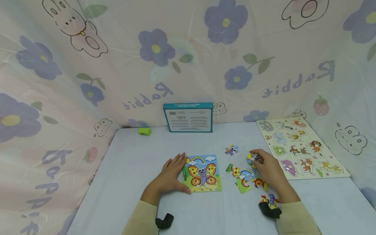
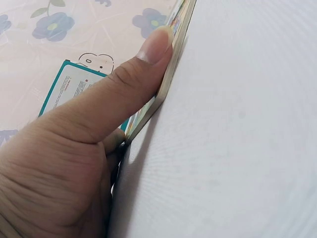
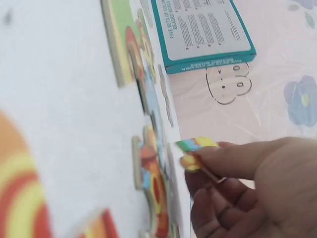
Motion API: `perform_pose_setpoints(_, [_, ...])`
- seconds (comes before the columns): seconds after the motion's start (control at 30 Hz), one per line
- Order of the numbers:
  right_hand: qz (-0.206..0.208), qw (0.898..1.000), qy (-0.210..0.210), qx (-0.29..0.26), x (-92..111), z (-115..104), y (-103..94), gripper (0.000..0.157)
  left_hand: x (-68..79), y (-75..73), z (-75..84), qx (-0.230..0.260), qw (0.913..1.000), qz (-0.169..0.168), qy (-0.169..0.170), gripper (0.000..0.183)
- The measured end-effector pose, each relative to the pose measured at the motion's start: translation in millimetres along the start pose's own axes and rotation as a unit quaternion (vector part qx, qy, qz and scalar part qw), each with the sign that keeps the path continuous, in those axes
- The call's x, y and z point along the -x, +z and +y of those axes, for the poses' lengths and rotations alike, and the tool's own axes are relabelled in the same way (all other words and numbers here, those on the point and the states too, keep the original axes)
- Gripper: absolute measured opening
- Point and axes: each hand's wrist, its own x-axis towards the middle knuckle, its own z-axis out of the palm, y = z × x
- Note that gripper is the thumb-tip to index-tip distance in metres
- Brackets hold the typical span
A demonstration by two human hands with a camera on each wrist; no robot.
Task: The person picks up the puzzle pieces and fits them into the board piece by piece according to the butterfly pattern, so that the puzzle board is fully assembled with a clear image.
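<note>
My left hand (image 1: 168, 176) rests at the left edge of a square butterfly puzzle (image 1: 202, 174), fingers extended at its upper left and thumb on its lower left corner. Close up in the left wrist view, the thumb (image 2: 133, 74) lies on the puzzle's rim. To the right, my right hand (image 1: 270, 168) pinches a small colourful jigsaw piece (image 3: 198, 144) between thumb and fingers, partly hidden by them. Several loose jigsaw pieces (image 1: 246, 174) lie between the puzzle and the right hand. Another piece (image 1: 231, 149) sits farther back, and more pieces (image 1: 271, 199) are near the right wrist.
A teal-edged box (image 1: 189, 118) stands upright at the back of the white table (image 1: 123, 176). A green block (image 1: 144, 131) lies at the back left. At the right is a large animal puzzle board (image 1: 305, 148). A patterned cloth (image 1: 191, 75) hangs behind.
</note>
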Motion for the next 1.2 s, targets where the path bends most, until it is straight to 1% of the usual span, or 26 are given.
perform_pose_setpoints(0.13, [0.019,0.999,-0.006,-0.036,2.6,-9.3,2.5,0.038,-0.4,0.7,-0.5,0.003,1.0,0.004,-0.003,0.144])
perform_pose_setpoints(0.3, [0.014,0.995,-0.019,-0.096,5.7,-27.7,8.9,0.038,-0.8,1.2,-0.3,0.004,0.9999,0.007,-0.012,0.148])
perform_pose_setpoints(0.43, [-0.006,0.99,-0.043,-0.137,7.7,-42.6,19.4,0.037,-0.8,0.6,0.8,0.001,0.9999,0.003,-0.013,0.146])
perform_pose_setpoints(0.5, [-0.024,0.985,-0.049,-0.165,8.6,-49.1,26.2,0.038,-0.5,-0.1,1.7,0.0,0.9999,0.0,-0.013,0.145])
perform_pose_setpoints(0.67, [-0.059,0.972,-0.039,-0.223,8.9,-65.6,49.5,0.036,0.6,-1.9,3.6,0.0,0.9999,-0.004,-0.012,0.143])
perform_pose_setpoints(0.8, [-0.075,0.966,-0.028,-0.244,7.9,-80.3,71.5,0.032,1.3,-2.5,3.2,0.001,0.9999,-0.004,-0.011,0.143])
perform_pose_setpoints(0.97, [-0.099,0.963,-0.024,-0.252,3.5,-96.8,98.3,0.03,2.1,-3.3,2.0,0.007,0.9999,-0.008,-0.007,0.144])
perform_pose_setpoints(1.07, [-0.105,0.965,-0.03,-0.24,-0.1,-105.2,111.9,0.031,2.1,-4.0,1.6,0.01,0.9999,-0.011,-0.003,0.143])
perform_pose_setpoints(1.2, [-0.109,0.97,-0.042,-0.215,-7.0,-116.8,124.5,0.031,1.3,-4.5,0.4,0.006,0.9999,-0.01,0.004,0.143])
